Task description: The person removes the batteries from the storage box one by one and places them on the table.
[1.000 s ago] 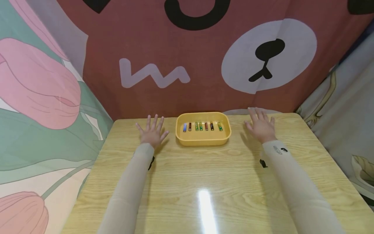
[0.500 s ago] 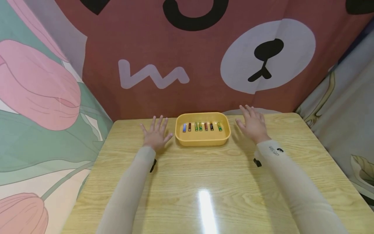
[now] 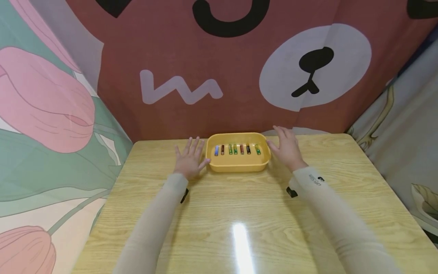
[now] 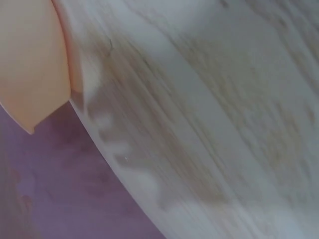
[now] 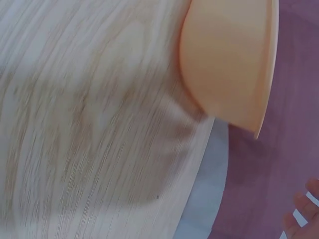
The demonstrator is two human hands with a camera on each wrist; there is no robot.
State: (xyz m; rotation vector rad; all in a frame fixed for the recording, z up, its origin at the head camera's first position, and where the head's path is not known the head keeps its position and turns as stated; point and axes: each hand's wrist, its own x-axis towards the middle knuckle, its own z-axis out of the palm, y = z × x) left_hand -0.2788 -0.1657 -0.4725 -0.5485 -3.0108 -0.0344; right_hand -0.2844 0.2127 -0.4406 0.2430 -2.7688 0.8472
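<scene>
A yellow tray [image 3: 237, 167] stands at the table's far edge, with several batteries [image 3: 235, 148] lying in a row inside it. They are blue, dark red, green and black. My left hand [image 3: 189, 161] is at the tray's left side, fingers spread and straight, its thumb right at the rim. At the right side my right hand [image 3: 287, 151] has straight fingers, with its thumb close to the tray's right rim. Nothing is held by either hand. The tray's outer wall [image 5: 229, 59] shows in the right wrist view, with some fingertips [image 5: 304, 209] at the lower right corner.
The tray stands on a wood-grain table [image 3: 212, 213]. Directly behind it hangs a dark red curtain [image 3: 184, 118] with a printed bear face. A flowered cloth [image 3: 44, 160] hangs at the left, and a grey patterned cloth [image 3: 403, 125] at the right.
Both hands have moved inward from either side, closing on the tray's left and right ends. The tray and batteries have stayed where they were.
</scene>
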